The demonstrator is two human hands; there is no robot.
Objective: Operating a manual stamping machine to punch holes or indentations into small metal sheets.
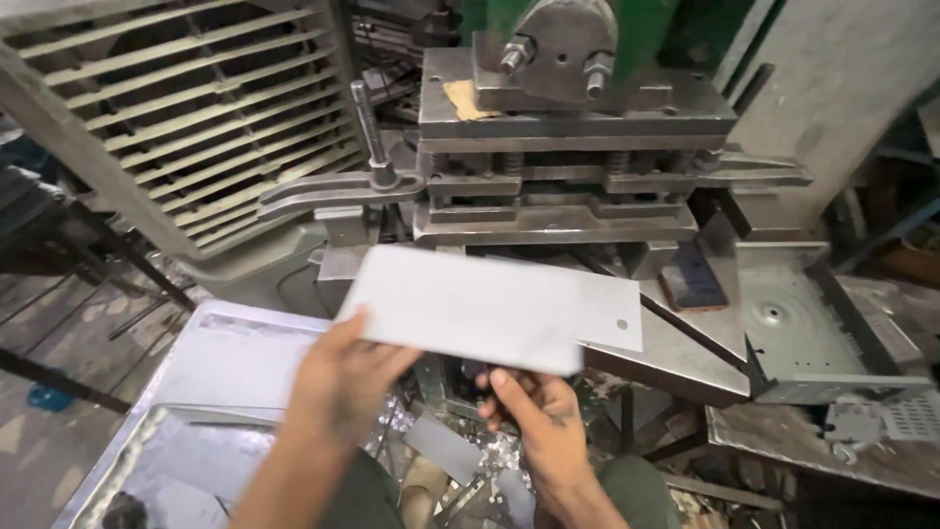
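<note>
A flat rectangular grey metal sheet (pixel 490 306) with a small hole and a cut-out corner at its right end is held in the air in front of a press machine (pixel 563 147). My left hand (pixel 343 377) grips its lower left edge, thumb on top. My right hand (pixel 534 416) holds the lower edge near the middle from below. The sheet looks slightly blurred. It hangs just below the press's die plates (pixel 553 220).
A stack of grey metal sheets (pixel 230 367) lies at the lower left. To the right stands a formed metal box part (pixel 813 323) on a bench, with a dark phone (pixel 693 279) beside it. Metal offcuts (pixel 446 451) litter the floor below. A louvred panel (pixel 196 108) leans at the upper left.
</note>
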